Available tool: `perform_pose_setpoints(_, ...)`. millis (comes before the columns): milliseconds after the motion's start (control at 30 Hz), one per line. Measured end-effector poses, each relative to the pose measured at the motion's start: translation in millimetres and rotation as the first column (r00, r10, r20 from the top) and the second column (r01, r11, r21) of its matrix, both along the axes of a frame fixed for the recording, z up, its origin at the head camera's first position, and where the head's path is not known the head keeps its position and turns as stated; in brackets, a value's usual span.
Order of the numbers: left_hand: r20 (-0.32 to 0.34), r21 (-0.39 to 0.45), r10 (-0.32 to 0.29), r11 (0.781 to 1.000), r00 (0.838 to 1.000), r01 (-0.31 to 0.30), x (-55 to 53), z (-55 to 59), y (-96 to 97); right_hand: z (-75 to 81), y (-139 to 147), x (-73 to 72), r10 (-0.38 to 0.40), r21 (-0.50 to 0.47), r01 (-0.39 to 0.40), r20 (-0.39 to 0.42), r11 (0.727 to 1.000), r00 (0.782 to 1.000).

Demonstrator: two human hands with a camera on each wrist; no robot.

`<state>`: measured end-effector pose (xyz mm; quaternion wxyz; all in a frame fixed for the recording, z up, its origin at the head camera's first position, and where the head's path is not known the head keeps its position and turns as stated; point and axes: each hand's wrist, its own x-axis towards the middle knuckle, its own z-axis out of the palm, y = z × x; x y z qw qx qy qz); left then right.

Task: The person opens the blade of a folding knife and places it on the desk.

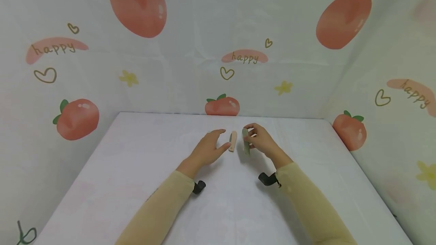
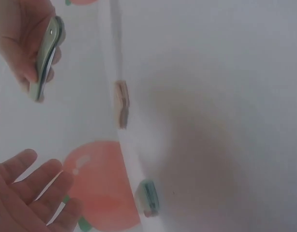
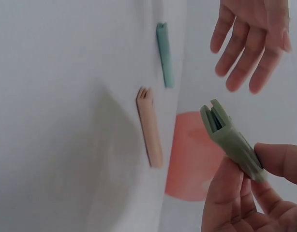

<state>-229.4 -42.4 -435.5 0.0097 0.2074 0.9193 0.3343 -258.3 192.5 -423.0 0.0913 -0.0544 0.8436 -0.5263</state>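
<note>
My right hand pinches a light green folding knife between thumb and fingers, held above the table. In the right wrist view the slotted end of this green knife points away from the fingertips. My left hand hangs with its fingers spread and nothing in them, left of a beige-pink folding knife that lies on the table. A teal folding knife lies farther left; in the head view it is largely hidden behind the left hand.
The white table ends at a back edge against a cloth wall printed with red fruit, hearts and flowers. A black wrist camera juts from the right sleeve, another black camera from the left one.
</note>
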Motion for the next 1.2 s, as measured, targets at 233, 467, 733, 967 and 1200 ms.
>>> perform_pose_setpoints(233, 0.018, 0.056, -0.024, 0.998, 1.0, 0.023, 6.4, 0.7, 6.8, 6.6, -7.4, 11.9, -0.025, -0.094, 0.023, -0.014, 0.995, 1.0)
perform_pose_setpoints(467, 0.071, 0.179, -0.064, 0.982, 0.995, 0.051, 10.0, -0.5, 11.7, 5.8, -14.4, 21.3, -0.016, -0.164, 0.009, -0.038, 0.986, 0.999)
perform_pose_setpoints(733, 0.103, 0.258, -0.099, 0.964, 0.99, 0.07, 14.7, 0.1, 12.8, 3.6, -21.5, 30.7, 0.02, -0.26, -0.03, -0.039, 0.965, 0.999)
perform_pose_setpoints(967, 0.069, 0.262, -0.089, 0.963, 0.994, 0.068, 17.6, -3.5, 10.9, 3.2, -26.6, 36.9, 0.036, -0.284, -0.047, -0.044, 0.958, 0.998)
perform_pose_setpoints(1200, 0.084, 0.261, -0.078, 0.964, 0.993, 0.053, 18.8, -2.3, 8.7, 3.0, -28.8, 42.1, 0.065, -0.313, -0.073, -0.036, 0.947, 0.997)
